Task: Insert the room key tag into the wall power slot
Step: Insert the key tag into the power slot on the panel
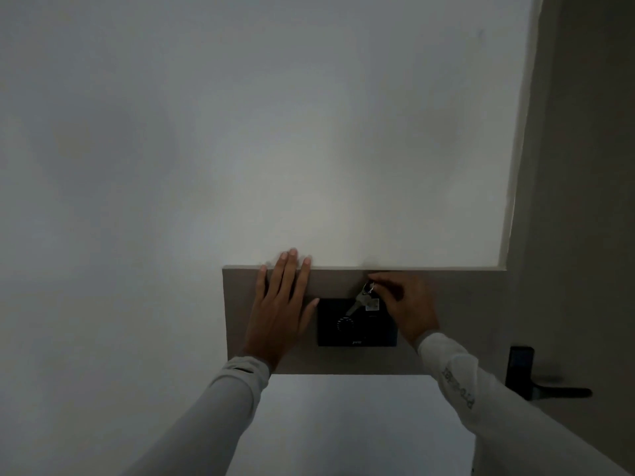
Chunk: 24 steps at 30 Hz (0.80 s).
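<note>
Two hands at the black rectangular wall power panel (357,324).
I see left hand (280,314) spread flat on the grey board's (446,321) upper-left; right hand (405,307) pinching the metal key ring with tag (369,298).

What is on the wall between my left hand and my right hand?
The black power slot unit sits between the left hand and right hand, with a metal key dangling over it in the head view.

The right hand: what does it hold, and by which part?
The right hand pinches the metal key ring at its top; a silver key and small pale tag hang below. The left hand holds nothing.
</note>
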### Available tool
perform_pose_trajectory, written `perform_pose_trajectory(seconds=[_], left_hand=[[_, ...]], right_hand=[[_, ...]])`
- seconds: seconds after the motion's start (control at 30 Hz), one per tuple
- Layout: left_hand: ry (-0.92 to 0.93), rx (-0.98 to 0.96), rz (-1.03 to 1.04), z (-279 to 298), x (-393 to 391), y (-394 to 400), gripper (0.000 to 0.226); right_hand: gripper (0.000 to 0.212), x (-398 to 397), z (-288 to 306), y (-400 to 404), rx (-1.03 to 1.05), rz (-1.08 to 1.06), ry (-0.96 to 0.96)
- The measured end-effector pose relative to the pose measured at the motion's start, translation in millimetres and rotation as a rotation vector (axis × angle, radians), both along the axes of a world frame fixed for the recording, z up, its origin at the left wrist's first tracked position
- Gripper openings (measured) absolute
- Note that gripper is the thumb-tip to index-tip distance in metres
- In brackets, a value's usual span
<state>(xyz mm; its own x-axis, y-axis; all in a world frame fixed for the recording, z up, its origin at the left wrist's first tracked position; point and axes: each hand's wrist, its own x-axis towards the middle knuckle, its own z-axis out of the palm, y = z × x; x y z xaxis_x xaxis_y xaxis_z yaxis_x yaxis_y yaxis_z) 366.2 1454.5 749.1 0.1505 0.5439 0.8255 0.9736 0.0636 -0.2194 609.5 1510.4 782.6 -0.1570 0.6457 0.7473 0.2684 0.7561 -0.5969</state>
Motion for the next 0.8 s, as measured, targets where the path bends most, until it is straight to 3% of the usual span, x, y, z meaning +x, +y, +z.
perform_pose_trajectory(seconds=[0.13, 0.23, 0.67, 0.8], left_hand=[[-0.016, 0.006, -0.009, -1.3, 0.8, 2.4, 0.07], [-0.034, 0.018, -0.013, -2.0, 2.4, 4.9, 0.069], [-0.116, -0.087, 0.003, 1.9, 10.5, -7.1, 0.074], [-0.143, -0.036, 0.006, 7.3, 20.3, -23.7, 0.078]], right_hand=[[0.029, 8.8, -17.0, 1.0, 0.304, -0.188, -0.274], [0.037, 18.2, -29.1, 6.0, 0.434, -0.302, -0.368], [0.045, 21.2, -28.0, 4.7, 0.332, -0.279, -0.514], [0.049, 28.8, -20.5, -2.3, 0.31, -0.255, -0.59]])
